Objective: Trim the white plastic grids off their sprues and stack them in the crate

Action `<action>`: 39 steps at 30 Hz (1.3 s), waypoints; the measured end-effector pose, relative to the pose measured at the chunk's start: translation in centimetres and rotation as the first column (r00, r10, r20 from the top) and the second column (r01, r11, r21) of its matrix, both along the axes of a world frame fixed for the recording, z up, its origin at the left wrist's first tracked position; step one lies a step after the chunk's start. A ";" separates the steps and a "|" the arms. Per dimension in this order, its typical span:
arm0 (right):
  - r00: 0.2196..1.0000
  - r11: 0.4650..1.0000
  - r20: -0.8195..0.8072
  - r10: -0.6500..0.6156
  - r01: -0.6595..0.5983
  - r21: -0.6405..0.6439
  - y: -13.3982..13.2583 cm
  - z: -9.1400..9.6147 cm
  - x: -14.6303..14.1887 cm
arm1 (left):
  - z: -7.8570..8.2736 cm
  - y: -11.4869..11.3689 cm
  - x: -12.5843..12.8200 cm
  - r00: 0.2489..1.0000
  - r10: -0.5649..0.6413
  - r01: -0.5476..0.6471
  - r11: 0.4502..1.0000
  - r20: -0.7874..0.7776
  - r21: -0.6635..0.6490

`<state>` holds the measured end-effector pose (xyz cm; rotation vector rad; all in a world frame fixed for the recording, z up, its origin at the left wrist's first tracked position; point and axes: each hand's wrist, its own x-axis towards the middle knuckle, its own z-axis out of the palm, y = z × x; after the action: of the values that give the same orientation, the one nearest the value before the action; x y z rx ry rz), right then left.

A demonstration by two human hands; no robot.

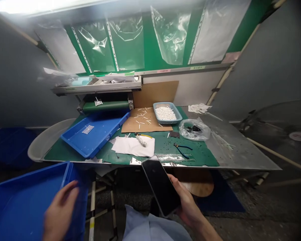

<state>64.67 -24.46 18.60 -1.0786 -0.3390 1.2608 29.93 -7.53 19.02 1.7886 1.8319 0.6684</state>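
My right hand point(188, 204) grips a black phone point(160, 185) with a dark screen, held over my lap just in front of the table's near edge. My left hand point(59, 212) rests with curled fingers on the rim of a large blue bin point(20, 201) at the lower left. On the green mat point(165, 145) lie a white cloth point(134, 146), a small white tool with a yellow cord point(141, 139) and blue-handled pliers point(182, 150).
A blue tray point(95, 132) with a white grid part lies tilted at the left. A light blue basket point(167, 112) of white sticks stands behind brown cardboard point(146, 122). A clear bag point(194, 129) holds dark parts. A round wooden stool point(200, 184) sits under the table.
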 end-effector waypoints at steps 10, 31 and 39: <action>0.955 0.958 -0.204 0.216 -0.166 0.236 4.9 1.2 0.9 | 3.8 -4.3 22.2 0.299 -0.045 0.630 0.759 0.953 -0.162; 0.980 0.986 -0.153 0.125 -0.105 0.131 7.9 2.4 2.8 | 3.7 0.1 24.5 0.311 -0.162 0.726 0.676 0.936 -0.124; 0.996 0.986 -0.060 -0.059 0.067 0.151 12.6 3.5 -0.2 | 3.6 6.9 23.3 0.204 -0.246 0.839 0.543 0.948 -0.039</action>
<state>64.47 -11.86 22.06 -0.9154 -0.3508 1.1866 53.26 -0.60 22.60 1.1336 0.3917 0.4674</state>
